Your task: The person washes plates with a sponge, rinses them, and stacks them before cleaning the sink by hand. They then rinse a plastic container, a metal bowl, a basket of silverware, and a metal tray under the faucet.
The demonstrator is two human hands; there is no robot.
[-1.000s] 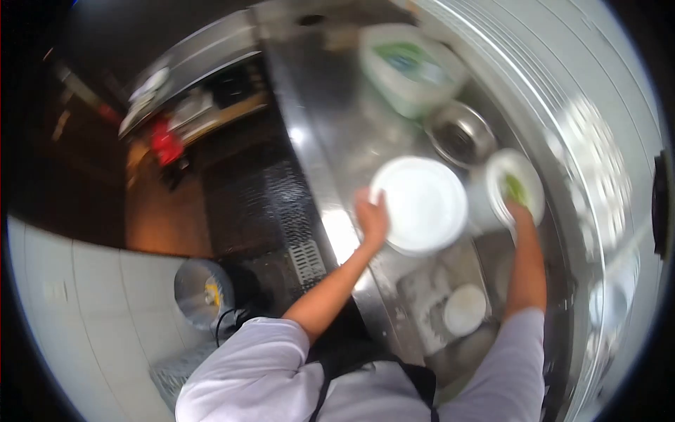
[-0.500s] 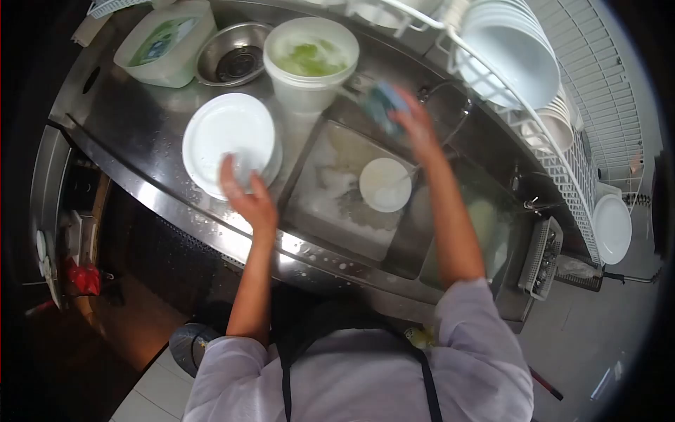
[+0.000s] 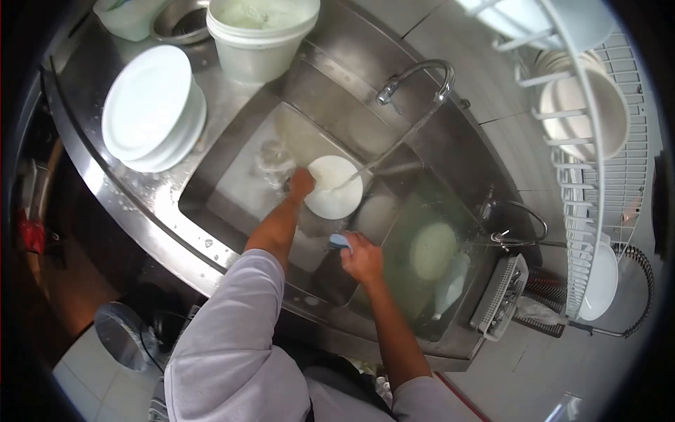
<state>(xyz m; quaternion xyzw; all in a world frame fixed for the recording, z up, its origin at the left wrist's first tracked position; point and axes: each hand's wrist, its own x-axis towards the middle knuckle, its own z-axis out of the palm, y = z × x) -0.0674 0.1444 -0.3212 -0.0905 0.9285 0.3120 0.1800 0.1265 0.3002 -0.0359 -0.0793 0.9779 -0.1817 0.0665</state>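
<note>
Under the tap's running stream: white dish [image 3: 342, 202] in the left basin [image 3: 223, 158]; water lands on it from the tap [image 3: 448, 83].
Left hand [image 3: 302, 183]: at the dish's left rim, presumably steadying it; fingertips hidden, cannot tell whether they grip.
Right hand [image 3: 365, 260]: fingers pinching a blue sponge [image 3: 339, 241], just apart from the dish; perhaps held off so the stream reaches it.
Plate stack [image 3: 148, 105]: on the worktop [image 3: 228, 105], left of the basin, likely set there within left-arm reach.
Edges: worktop's front edge passes beneath both forearms; white bucket [image 3: 254, 60] bounds the basin's far-left corner.
Room: tight between the hands; wider toward the basin's front-left corner.
</note>
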